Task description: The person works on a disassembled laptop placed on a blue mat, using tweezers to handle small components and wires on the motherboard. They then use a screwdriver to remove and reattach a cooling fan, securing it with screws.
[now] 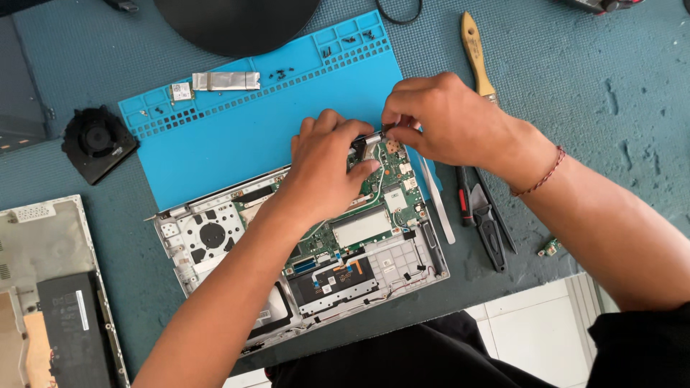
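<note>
An opened laptop chassis (388, 262) lies tilted on a blue silicone mat (237, 136), its green circuit board (392, 190) exposed. My left hand (327, 169) rests on the board's far part, fingers pressed near a small metal hinge piece (371, 139) at the chassis's far corner. My right hand (442, 118) pinches at that same corner with thumb and forefinger; what it grips is too small to tell. A red cord bracelet circles my right wrist.
Left of the mat lie a black cooling fan (97, 140) and a second opened laptop base with a black battery (65, 330). A wooden-handled brush (476, 50), tweezers (438, 205) and black pliers (489, 223) lie on the right. Loose screws (280, 73) and a silver strip (225, 80) sit in the mat's trays.
</note>
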